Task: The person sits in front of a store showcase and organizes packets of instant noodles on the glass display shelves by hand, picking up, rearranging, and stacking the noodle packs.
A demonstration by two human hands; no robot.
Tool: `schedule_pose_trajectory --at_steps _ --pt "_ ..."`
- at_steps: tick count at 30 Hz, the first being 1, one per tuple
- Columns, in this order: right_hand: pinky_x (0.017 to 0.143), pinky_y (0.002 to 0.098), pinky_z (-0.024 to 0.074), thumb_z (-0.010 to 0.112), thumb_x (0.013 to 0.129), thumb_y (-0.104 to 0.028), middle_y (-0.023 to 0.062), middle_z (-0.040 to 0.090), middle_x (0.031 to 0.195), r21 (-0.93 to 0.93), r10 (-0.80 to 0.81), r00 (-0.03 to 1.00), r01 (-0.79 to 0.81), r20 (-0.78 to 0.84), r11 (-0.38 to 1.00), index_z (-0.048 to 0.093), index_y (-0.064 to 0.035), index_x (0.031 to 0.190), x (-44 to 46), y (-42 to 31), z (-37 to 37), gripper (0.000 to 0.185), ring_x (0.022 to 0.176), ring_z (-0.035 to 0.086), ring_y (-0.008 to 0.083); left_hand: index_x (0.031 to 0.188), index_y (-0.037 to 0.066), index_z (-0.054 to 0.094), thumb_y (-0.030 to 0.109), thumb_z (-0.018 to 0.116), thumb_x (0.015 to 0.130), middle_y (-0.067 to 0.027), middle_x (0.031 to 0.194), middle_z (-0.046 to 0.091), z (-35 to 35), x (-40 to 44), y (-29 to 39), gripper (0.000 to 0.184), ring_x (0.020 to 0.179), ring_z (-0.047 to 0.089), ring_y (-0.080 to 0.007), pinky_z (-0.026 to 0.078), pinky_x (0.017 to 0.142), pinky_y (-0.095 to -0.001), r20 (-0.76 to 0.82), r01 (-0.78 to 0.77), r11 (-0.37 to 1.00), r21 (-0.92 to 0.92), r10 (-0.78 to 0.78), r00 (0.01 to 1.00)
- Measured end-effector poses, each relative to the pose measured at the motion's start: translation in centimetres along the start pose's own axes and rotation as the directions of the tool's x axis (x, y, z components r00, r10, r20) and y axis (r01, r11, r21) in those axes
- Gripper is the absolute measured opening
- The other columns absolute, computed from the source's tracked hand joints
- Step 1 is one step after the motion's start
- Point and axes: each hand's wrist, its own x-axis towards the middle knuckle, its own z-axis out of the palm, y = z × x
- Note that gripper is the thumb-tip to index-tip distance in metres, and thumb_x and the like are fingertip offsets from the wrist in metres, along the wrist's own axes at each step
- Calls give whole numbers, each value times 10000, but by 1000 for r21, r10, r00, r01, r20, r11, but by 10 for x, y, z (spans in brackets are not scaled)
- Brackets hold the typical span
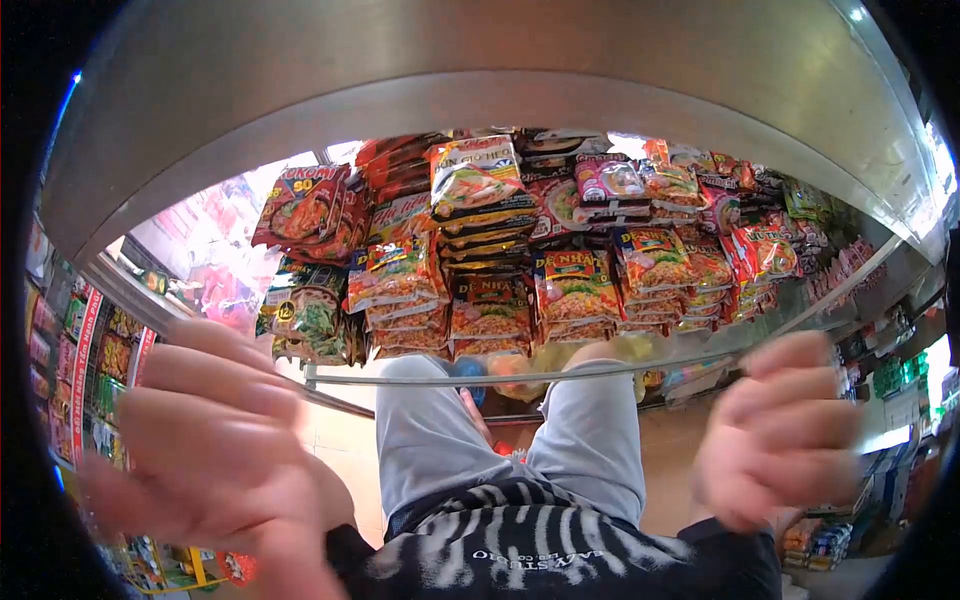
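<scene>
Both of my hands are raised close to the camera and blurred by motion. On the left side, my left hand [215, 435] has its fingers curled in, and I see nothing in it. Across from it, my right hand [785, 430] is closed in a loose fist, also with nothing visible inside. Between and beyond them, stacked packets of instant noodles [575, 290] fill a glass-fronted display case. A white-topped noodle packet [472, 170] lies on a tall pile at the middle. Neither hand appears to touch the packets.
A wide metal panel [480, 100] arches over the top. The case's front rail [480, 380] runs above my knees in grey trousers [590, 440]. More packaged goods [120, 340] line the left side, and other goods [815, 540] stand low at right.
</scene>
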Motion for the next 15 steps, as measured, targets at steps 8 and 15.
schedule_pose_trajectory --at_steps 8,15 --pt "734 415 490 711 1088 -503 -4 575 1029 65 -32 999 29 39 997 621 -187 1459 42 1 -14 495 783 585 171 1430 79 604 826 633 979 -77 1128 627 -67 -22 12 874 979 623 -255 501 835 -446 -67 72 997 -21 -74 995" --pt "713 373 565 843 1004 -247 69 715 923 9 67 985 -69 160 998 766 -94 1214 44 -2 33 271 767 681 202 1471 85 573 810 616 997 -99 1218 579 -117 -49 30 868 1014 622 -269 498 861 -459 -132 105 994 -36 -109 985"
